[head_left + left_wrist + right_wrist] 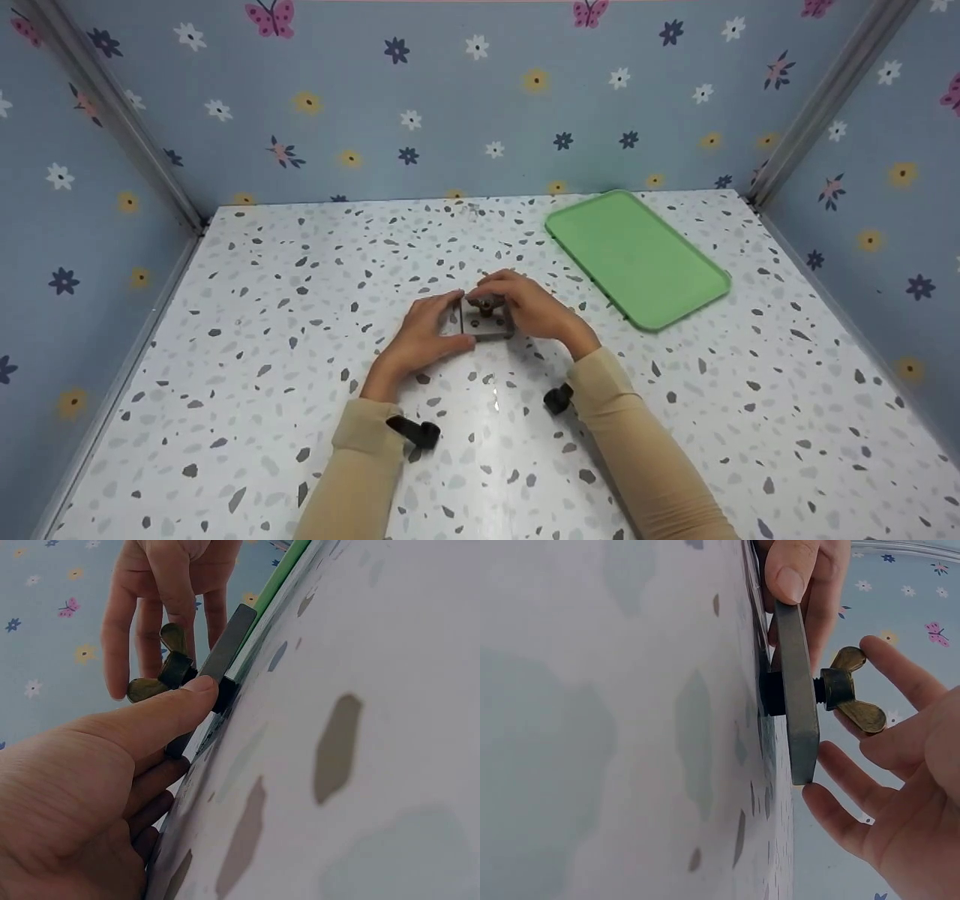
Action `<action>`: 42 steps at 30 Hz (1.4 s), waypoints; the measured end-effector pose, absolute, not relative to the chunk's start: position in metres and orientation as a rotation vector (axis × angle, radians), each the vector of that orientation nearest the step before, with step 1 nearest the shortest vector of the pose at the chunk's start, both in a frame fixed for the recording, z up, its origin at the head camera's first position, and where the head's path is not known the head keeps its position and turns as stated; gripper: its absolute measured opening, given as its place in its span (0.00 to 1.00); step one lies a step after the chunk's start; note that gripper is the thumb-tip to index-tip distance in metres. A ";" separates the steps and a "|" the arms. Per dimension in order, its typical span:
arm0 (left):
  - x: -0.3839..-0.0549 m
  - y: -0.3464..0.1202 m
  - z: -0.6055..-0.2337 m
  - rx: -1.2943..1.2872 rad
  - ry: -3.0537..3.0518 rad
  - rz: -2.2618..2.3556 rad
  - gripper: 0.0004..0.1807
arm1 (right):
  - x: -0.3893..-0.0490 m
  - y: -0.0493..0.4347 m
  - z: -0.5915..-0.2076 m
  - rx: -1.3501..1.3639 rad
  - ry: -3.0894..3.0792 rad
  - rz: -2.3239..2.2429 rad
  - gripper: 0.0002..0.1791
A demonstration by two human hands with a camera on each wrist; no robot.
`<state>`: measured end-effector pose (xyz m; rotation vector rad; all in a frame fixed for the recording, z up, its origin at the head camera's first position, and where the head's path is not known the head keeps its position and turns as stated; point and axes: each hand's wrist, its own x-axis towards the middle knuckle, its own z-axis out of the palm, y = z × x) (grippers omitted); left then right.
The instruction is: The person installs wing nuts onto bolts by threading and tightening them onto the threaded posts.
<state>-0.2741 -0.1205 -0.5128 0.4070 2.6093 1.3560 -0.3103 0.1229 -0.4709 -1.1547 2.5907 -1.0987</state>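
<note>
A small grey metal plate [487, 328] with a few holes lies near the table's middle. My left hand [426, 335] grips its left side, thumb on the near edge and fingers at the far one. A bolt runs through the plate, its dark head [773, 694] on the table side and a brass wing nut [840, 688] on its threads above. My right hand [534, 309] has index finger and thumb at the two wings of that nut. Its other fingers reach the plate's edge in the right wrist view. A short stretch of thread shows between nut and plate.
A green tray [637, 259] lies at the back right of the speckled white table [247, 315]. Blue flowered panels [450, 97] rise at the back and both sides, with metal posts [825, 97] in the corners.
</note>
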 end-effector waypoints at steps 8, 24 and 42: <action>-0.274 -0.120 -0.513 0.405 2.615 1.353 0.51 | -0.311 0.125 -0.471 -1.136 2.571 -1.096 0.36; -0.275 -0.120 -0.514 0.382 2.604 1.342 0.51 | -0.309 0.126 -0.467 -1.103 2.580 -1.054 0.34; -0.276 -0.120 -0.515 0.404 2.609 1.378 0.51 | -0.310 0.129 -0.470 -0.967 2.593 -1.037 0.30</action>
